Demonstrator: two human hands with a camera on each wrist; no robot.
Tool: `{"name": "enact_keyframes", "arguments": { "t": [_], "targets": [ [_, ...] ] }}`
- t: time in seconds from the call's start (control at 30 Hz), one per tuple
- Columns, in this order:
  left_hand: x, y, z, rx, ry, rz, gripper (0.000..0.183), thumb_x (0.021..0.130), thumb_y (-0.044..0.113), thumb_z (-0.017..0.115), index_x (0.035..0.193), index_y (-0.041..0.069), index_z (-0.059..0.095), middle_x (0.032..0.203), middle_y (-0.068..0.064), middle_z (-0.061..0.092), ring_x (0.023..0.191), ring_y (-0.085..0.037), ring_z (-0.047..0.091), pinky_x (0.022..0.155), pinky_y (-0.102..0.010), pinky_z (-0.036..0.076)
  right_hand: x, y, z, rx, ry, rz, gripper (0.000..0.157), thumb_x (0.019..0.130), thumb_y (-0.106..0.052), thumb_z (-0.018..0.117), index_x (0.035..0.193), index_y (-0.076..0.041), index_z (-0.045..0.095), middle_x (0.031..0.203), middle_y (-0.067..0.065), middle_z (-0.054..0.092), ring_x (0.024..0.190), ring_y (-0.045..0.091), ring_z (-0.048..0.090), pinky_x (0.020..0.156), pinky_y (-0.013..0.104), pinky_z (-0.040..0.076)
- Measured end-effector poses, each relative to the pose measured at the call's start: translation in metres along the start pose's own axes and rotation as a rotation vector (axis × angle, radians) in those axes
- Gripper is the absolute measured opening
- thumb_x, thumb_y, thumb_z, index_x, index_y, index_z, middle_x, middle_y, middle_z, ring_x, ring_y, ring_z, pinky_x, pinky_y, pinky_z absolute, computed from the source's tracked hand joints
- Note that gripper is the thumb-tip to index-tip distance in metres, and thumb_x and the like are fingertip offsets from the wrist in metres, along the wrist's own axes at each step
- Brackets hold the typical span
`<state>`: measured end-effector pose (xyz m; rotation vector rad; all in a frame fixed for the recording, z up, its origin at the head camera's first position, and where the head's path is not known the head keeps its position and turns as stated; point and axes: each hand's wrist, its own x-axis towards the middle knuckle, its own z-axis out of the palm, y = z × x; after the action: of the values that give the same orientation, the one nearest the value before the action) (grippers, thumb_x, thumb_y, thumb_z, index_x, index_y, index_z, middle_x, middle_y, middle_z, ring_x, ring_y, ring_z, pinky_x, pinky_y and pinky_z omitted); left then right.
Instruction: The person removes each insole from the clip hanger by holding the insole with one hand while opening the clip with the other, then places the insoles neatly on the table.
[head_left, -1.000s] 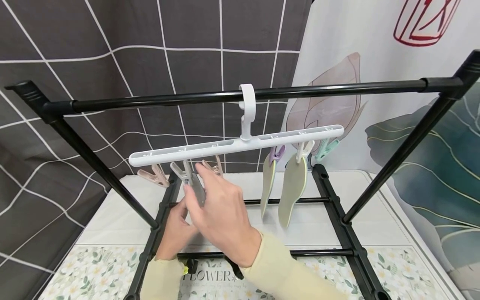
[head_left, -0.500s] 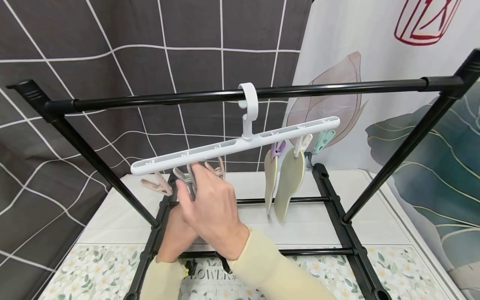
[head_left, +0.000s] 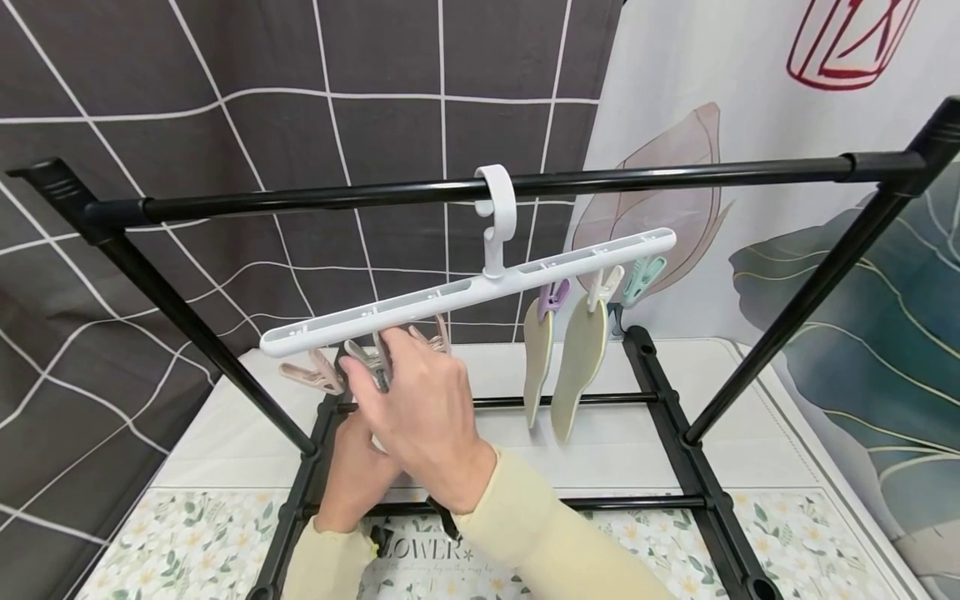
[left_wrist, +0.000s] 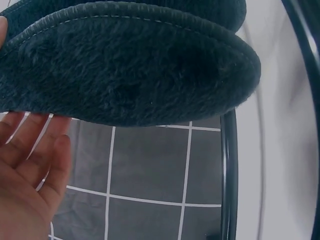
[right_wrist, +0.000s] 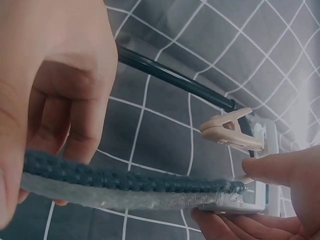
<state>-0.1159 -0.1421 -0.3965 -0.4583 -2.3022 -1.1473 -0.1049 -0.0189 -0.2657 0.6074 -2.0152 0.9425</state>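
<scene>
A white clip hanger (head_left: 468, 292) hangs tilted, left end low. Below its left half, my right hand (head_left: 427, 417) pinches a grey clothespin (head_left: 362, 357) between thumb and fingers. My left hand (head_left: 351, 479) is lower, behind the right wrist, and grips an insole. That insole (left_wrist: 130, 70) shows a dark fuzzy face and stitched rim in the left wrist view, with a second fuzzy insole (left_wrist: 220, 12) behind it. Edge-on in the right wrist view, the insole (right_wrist: 125, 177) spans from my left hand to the clothespin at my right fingertips. Whether the clothespin bites it I cannot tell.
Two pale insoles (head_left: 579, 367) hang at the right from a purple clothespin (head_left: 553, 296) and a white clothespin (head_left: 603, 286). A mint clothespin (head_left: 643, 279) and a pink clothespin (head_left: 315, 373) hang near the ends. The hanger hooks over a black rack's top rod (head_left: 360, 198).
My right hand has shifted slightly left, closer over the left hand. The hanger's left end has dipped and its right end has risen, with the pale insoles swinging slightly.
</scene>
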Motion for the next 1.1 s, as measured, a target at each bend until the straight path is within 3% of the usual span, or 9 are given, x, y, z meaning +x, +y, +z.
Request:
{"name": "enact_keyframes", "arguments": {
  "t": [0.23,0.77,1.1],
  "targets": [
    [-0.004,-0.002,0.0,-0.006,-0.006,0.029,0.06,0.064,0.012,0.081,0.119,0.014,0.058,0.104,0.002,0.064,0.096,-0.013,0.059,0.082,-0.026,0.045,0.0,0.002,0.0,0.022,-0.004,0.009,0.025,0.083,-0.026,0.069,0.069,-0.011,0.054,0.055,-0.007,0.044,0.043,0.004,0.035,0.039,0.013,0.027],
    [-0.002,-0.004,0.001,-0.005,0.011,0.1,0.067,0.065,0.014,0.082,0.126,0.018,0.054,0.111,0.002,0.063,0.102,-0.016,0.059,0.09,-0.025,0.043,0.001,0.009,0.0,0.017,0.038,-0.094,0.031,0.085,-0.022,0.065,0.062,-0.012,0.048,0.05,-0.008,0.029,0.043,0.005,0.029,0.039,0.012,0.024],
    [-0.002,-0.005,0.0,-0.007,0.009,0.095,0.063,0.064,0.012,0.081,0.123,0.011,0.057,0.108,-0.003,0.065,0.1,-0.019,0.059,0.089,-0.028,0.043,0.002,0.011,0.001,0.029,0.037,-0.119,0.038,0.087,-0.019,0.062,0.058,-0.014,0.038,0.051,-0.007,0.022,0.043,0.004,0.022,0.039,0.011,0.017]
  ]
}}
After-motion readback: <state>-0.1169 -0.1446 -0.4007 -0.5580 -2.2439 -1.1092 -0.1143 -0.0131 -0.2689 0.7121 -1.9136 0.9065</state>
